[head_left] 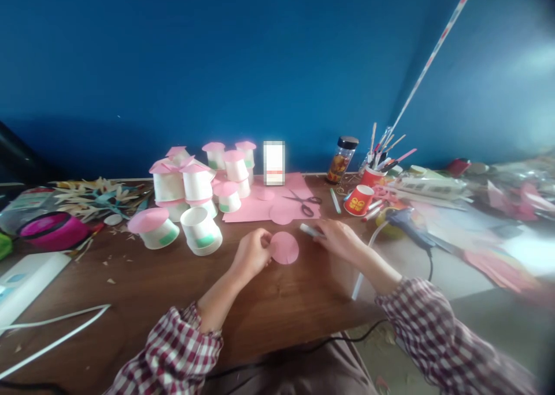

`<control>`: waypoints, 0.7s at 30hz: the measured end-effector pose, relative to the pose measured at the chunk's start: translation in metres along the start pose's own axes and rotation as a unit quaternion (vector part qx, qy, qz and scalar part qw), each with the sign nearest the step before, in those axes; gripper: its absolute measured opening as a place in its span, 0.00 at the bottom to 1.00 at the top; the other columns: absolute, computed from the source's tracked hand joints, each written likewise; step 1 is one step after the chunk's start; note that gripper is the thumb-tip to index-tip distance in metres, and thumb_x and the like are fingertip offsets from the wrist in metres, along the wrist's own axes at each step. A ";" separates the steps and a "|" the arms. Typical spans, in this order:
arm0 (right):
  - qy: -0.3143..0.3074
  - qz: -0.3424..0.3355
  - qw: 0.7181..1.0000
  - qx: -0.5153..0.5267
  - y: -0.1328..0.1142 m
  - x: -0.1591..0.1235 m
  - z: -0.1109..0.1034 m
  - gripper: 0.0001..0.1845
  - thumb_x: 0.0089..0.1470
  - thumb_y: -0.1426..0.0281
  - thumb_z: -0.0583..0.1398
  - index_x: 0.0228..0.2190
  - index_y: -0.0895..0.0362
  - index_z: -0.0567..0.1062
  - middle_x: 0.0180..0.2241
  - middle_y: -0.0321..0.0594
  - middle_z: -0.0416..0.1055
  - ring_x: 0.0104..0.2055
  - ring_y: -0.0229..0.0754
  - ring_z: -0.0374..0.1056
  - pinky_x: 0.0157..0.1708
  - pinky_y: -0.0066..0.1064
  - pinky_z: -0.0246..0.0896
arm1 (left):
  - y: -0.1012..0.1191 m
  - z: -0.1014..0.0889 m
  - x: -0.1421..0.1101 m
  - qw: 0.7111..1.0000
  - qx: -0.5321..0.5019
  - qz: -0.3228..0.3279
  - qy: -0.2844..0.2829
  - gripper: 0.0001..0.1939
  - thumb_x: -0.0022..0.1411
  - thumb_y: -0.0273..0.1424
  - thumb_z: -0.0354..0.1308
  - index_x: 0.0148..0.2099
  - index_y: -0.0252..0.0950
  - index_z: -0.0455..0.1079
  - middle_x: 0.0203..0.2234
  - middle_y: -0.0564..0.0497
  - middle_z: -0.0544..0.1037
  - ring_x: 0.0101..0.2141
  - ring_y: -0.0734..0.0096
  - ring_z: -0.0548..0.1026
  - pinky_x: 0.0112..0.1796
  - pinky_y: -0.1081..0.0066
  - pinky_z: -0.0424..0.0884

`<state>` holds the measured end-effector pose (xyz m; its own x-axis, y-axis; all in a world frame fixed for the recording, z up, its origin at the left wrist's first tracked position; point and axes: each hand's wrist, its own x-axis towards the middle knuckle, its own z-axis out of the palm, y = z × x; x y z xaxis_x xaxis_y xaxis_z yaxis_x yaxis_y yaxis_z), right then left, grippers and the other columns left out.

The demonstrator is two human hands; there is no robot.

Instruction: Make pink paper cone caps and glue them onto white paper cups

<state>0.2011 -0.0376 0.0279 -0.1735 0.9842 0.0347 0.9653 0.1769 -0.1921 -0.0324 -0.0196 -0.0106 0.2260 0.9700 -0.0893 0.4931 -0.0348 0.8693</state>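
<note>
My left hand (254,254) pinches the left edge of a pink paper circle (286,248) held just over the brown table. To its right, my right hand (340,237) is closed around a short white stick-shaped thing (309,229), whose exact kind I cannot make out. Another pink paper circle (281,213) lies just beyond, at the front edge of the pink paper sheets (243,211). Dark-handled scissors (303,201) rest on those sheets. Left of my left hand stand white paper cups (202,231), one bare on top and another with a pink disc (148,220).
Several stacked cups with pink tops (169,182) stand at the back left. A black-lidded jar (342,159), a red cup (359,200) and a blue glue gun (407,224) are to the right. A white power strip (32,279) lies at the left, with cables.
</note>
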 end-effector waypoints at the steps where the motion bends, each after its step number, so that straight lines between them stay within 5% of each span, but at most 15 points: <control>1: 0.009 -0.002 1.000 0.008 0.001 -0.001 0.001 0.09 0.53 0.67 0.59 0.36 0.57 0.72 0.35 0.43 0.73 0.36 0.42 0.69 0.33 0.27 0.55 | 0.000 0.000 0.000 1.000 -0.003 -0.002 0.003 0.10 0.51 0.36 0.58 0.34 0.36 0.66 0.19 0.52 0.75 0.16 0.74 0.71 0.16 0.78 0.64; 6: 0.051 -0.011 0.983 0.178 -0.002 -0.008 -0.001 0.08 0.53 0.66 0.58 0.34 0.57 0.73 0.32 0.39 0.73 0.33 0.42 0.68 0.33 0.30 0.57 | -0.003 -0.002 0.001 1.000 -0.003 -0.009 0.000 0.07 0.49 0.31 0.56 0.33 0.36 0.66 0.18 0.54 0.73 0.15 0.74 0.71 0.15 0.78 0.63; 12: -0.004 0.037 0.823 0.567 -0.018 -0.025 -0.005 0.15 0.50 0.61 0.61 0.37 0.58 0.73 0.34 0.40 0.74 0.35 0.39 0.68 0.37 0.32 0.61 | 0.000 -0.004 0.001 1.000 -0.005 -0.022 -0.019 0.10 0.48 0.28 0.53 0.37 0.37 0.67 0.19 0.54 0.74 0.16 0.73 0.71 0.18 0.77 0.65; 21: -0.057 0.073 0.683 0.725 -0.035 -0.036 -0.005 0.12 0.49 0.62 0.63 0.35 0.55 0.73 0.35 0.40 0.74 0.36 0.36 0.68 0.33 0.27 0.62 | -0.001 -0.005 -0.002 1.000 0.018 -0.014 -0.006 0.05 0.50 0.32 0.52 0.31 0.37 0.66 0.16 0.53 0.72 0.17 0.71 0.71 0.17 0.76 0.64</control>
<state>0.1743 -0.0795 0.0383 -0.1889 0.9705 -0.1495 -0.2193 -0.1901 -0.9569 -0.0373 -0.0202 -0.0085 0.2220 0.9676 -0.1199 0.5287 -0.0161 0.8487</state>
